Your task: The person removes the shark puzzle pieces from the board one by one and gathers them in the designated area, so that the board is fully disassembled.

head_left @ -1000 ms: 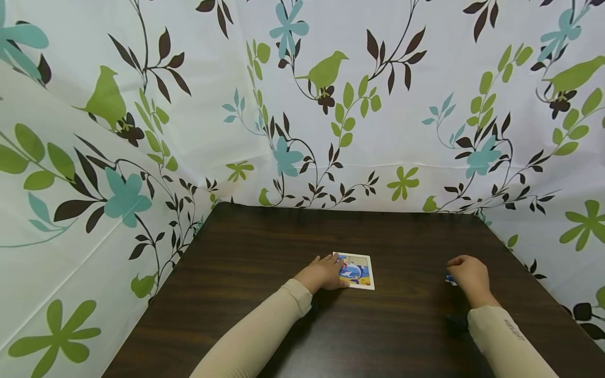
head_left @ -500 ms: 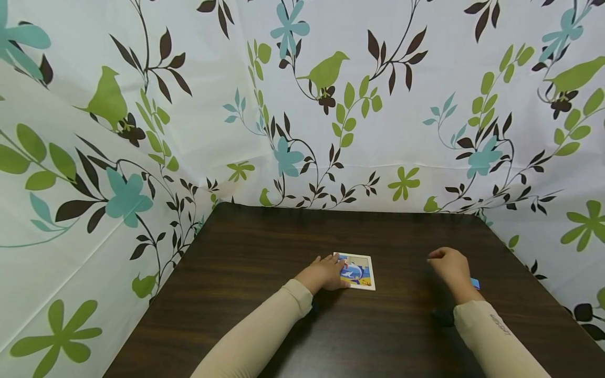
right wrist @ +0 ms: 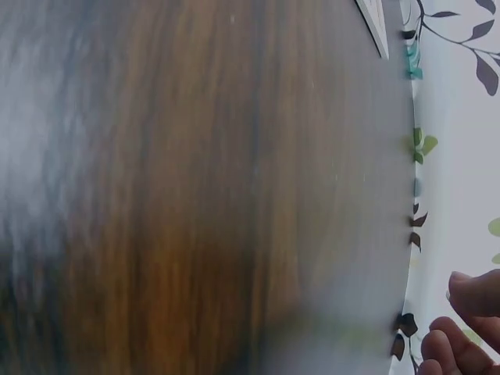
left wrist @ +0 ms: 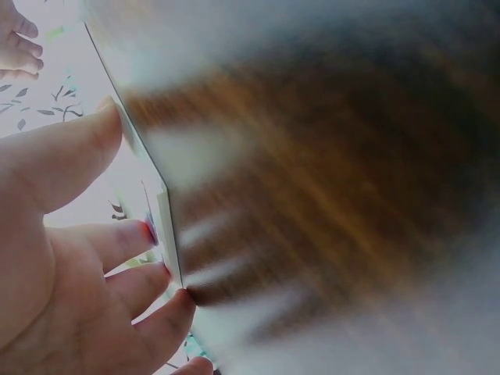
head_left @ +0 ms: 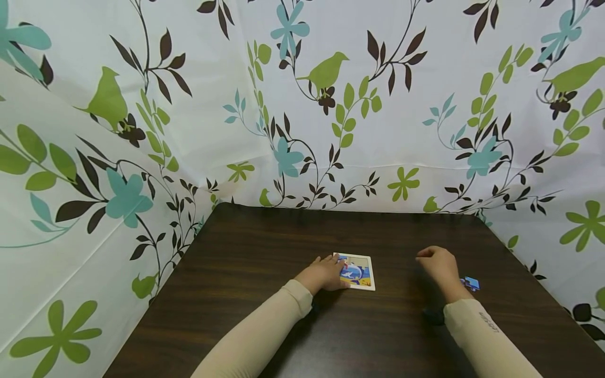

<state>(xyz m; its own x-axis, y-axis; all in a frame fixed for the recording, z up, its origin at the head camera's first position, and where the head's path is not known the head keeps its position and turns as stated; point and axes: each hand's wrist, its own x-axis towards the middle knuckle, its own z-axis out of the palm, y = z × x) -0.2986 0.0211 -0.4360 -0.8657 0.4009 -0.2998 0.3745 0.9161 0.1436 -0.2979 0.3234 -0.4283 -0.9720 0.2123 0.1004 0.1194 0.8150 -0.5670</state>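
Observation:
In the head view, my left hand (head_left: 325,273) rests over the left side of a white-framed picture puzzle board (head_left: 371,275). Its fingers lie spread over the board and its thumb reaches the near edge. Blue sea-creature art shows on the board, with a tan patch at its upper right. My right hand (head_left: 439,266) is above the table to the right, thumb and fingertips drawn together; I cannot tell whether a piece is between them. Beside that wrist lies a blue puzzle piece (head_left: 471,283), partly hidden by the hand.
The dark wood-grain table (head_left: 283,231) reaches back to a white curtain (head_left: 203,79) printed with leaves, birds and flowers, which also runs along both sides. In the right wrist view, a corner of the board (right wrist: 375,27) shows at the top.
My right hand has moved left and slightly back, away from the spot where blue pieces lay, and a blue piece behind its wrist has come into view. My left hand stays on the board.

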